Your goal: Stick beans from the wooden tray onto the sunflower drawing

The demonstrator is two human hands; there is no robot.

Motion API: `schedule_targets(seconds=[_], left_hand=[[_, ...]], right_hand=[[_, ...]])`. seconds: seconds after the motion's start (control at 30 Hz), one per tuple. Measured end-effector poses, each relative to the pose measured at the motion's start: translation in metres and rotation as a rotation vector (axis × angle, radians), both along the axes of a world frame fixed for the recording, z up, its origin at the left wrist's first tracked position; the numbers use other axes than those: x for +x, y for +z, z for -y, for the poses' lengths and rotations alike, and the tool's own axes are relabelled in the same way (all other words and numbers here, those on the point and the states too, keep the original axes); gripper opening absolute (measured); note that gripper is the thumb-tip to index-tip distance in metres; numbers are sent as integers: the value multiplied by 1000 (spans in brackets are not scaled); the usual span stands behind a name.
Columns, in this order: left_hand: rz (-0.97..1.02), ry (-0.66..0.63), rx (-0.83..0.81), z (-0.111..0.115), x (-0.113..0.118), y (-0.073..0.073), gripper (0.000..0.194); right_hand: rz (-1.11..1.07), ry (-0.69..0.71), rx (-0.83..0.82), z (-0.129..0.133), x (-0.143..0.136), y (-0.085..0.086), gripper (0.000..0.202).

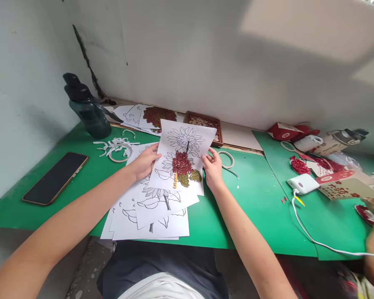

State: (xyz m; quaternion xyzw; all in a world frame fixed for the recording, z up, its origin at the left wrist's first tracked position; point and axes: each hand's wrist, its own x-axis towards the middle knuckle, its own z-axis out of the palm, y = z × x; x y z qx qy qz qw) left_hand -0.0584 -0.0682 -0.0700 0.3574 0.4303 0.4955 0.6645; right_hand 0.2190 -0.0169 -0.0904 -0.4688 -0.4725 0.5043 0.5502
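Forearms [90, 211] nearest. Left hand [144, 163], right hand [212, 167] each pinching an edge of paper [174, 145] between thumb and fingers, above other sheets [127, 227]; two-sided grip probably keeps it flat, beans [181, 165] steady.

- My feed shows a rectangular white paper sheet [169, 160]: black-outlined flowers [186, 138]; dark-red, green and yellow patches [182, 164].
- I see a flat, solid-green tabletop [255, 199].
- I make out red flowers [337, 189] on a beige-and-red cardboard box [349, 190].
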Motion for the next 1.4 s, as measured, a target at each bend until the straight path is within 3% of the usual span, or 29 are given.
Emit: schedule_targets(seconds=[0.1, 0.2, 0.27, 0.37, 0.43, 0.5, 0.73, 0.83, 0.97, 1.13, 1.2, 1.27, 1.4], left_hand=[[-155, 140, 25, -2, 0, -3, 75], [-520, 237, 246, 2, 1, -1, 79], [-778, 164, 466, 6, 1, 0, 75], [-992, -141, 736, 12, 5, -1, 65], [-1050, -362, 816, 16, 10, -4, 60], [-1081, -487, 828, 19, 16, -8, 60], [-1070, -446, 851, 19, 16, -10, 54], [-1107, -456, 863, 19, 14, -10, 54], [-1153, -433, 903, 19, 15, -11, 50], [-1173, -418, 952, 20, 16, -9, 47], [-1184, -403, 958, 20, 16, -8, 46], [-1207, -393, 958, 21, 16, -9, 47], [-1245, -391, 952, 20, 14, -11, 47]], right_hand=[[64, -19, 58, -2, 3, -6, 67], [106, -35, 91, -3, 6, -5, 65], [123, -43, 99, -2, 7, -4, 62], [150, -38, 126, -1, 5, -5, 56], [175, -30, 141, -1, 4, -6, 53], [199, -18, 149, -1, 3, -6, 50], [264, 7, 188, 0, 3, -11, 43], [392, -43, 229, -5, 6, -13, 43], [639, -154, 268, -43, 23, 5, 47], [929, -237, 236, -134, 56, 57, 47], [1048, -215, 192, -163, 65, 68, 41], [1149, -171, 160, -181, 70, 67, 35], [1295, -92, 160, -196, 72, 49, 32]])
